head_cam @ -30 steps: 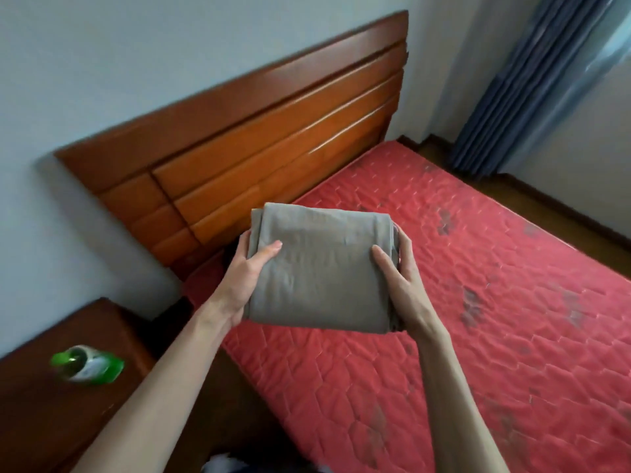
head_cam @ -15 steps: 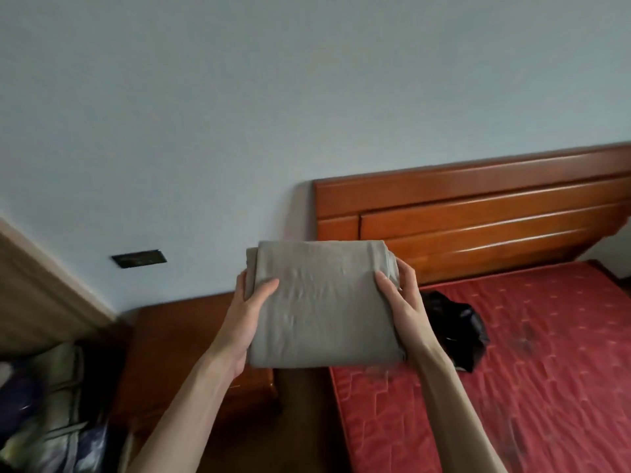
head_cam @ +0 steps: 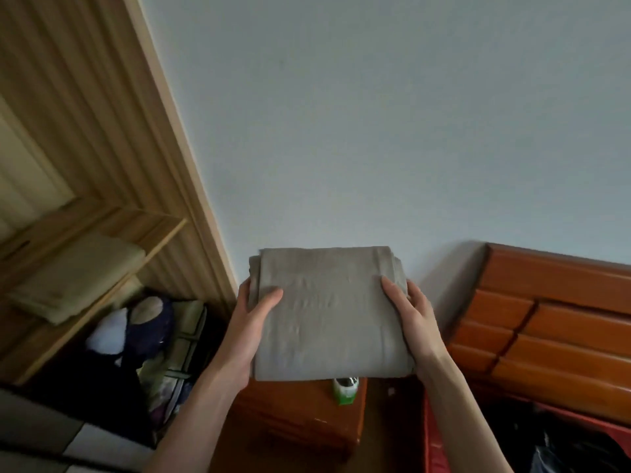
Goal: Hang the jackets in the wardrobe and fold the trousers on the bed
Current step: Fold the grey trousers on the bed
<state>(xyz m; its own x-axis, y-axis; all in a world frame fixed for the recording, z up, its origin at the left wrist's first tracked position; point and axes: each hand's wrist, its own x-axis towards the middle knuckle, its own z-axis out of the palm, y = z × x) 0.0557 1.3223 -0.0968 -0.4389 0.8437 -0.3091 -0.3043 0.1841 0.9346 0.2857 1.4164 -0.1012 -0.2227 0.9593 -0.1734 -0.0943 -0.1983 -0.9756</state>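
Observation:
A folded grey pair of trousers is held up in mid-air in front of me. My left hand grips its left edge, thumb on top and fingers underneath. My right hand grips the right edge the same way. The open wooden wardrobe stands at the left, with a folded beige cloth on its shelf. The red bed shows only at the bottom right, below the wooden headboard.
A brown bedside table sits below the trousers with a green and white bottle on it. Dark and patterned bundles fill the wardrobe's lower part. A black garment lies on the bed's corner.
My view has swung left from the bed and headboard to the bedside table and wardrobe. Both hands carry the folded trousers along with the same hold.

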